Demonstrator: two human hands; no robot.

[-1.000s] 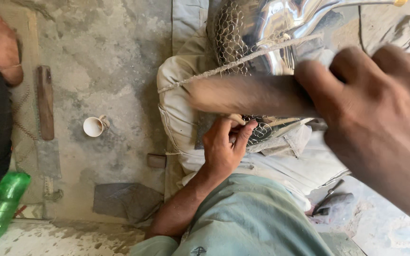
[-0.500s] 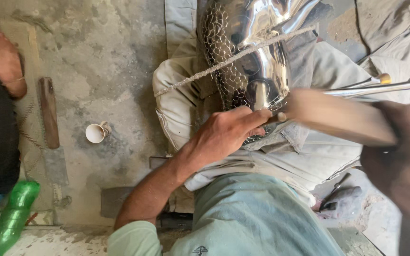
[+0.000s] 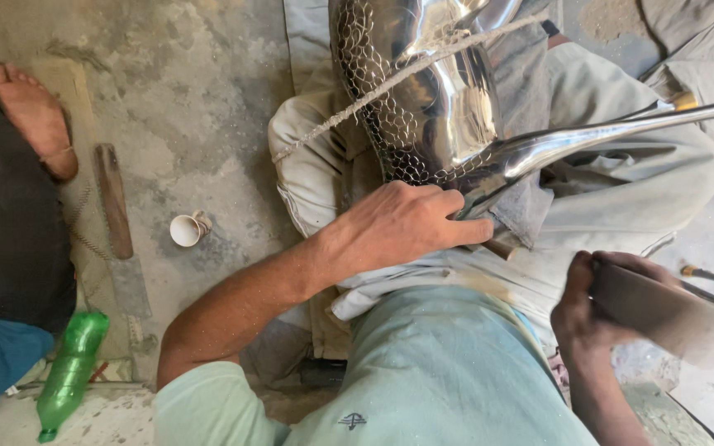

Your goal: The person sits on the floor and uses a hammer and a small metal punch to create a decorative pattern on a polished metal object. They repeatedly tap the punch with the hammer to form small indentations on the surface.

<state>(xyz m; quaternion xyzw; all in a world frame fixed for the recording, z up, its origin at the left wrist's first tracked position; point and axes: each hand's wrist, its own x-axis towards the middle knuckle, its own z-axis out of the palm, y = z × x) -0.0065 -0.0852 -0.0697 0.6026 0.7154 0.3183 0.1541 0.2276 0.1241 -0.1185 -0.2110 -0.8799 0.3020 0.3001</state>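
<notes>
Left hand (image 3: 406, 227) on shiny scaled metal sculpture (image 3: 423, 99)

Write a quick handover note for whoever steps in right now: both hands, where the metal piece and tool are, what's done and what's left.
Left hand: pressed flat on the shiny metal sculpture, steadying it on the cloth-covered lap.
Right hand: gripping a wooden mallet, away from the metal.
Done: scale pattern covers the sculpture's left side.
Left: the smooth polished area beside it is unpatterned.
On the floor: small white cup, green bottle.
</notes>
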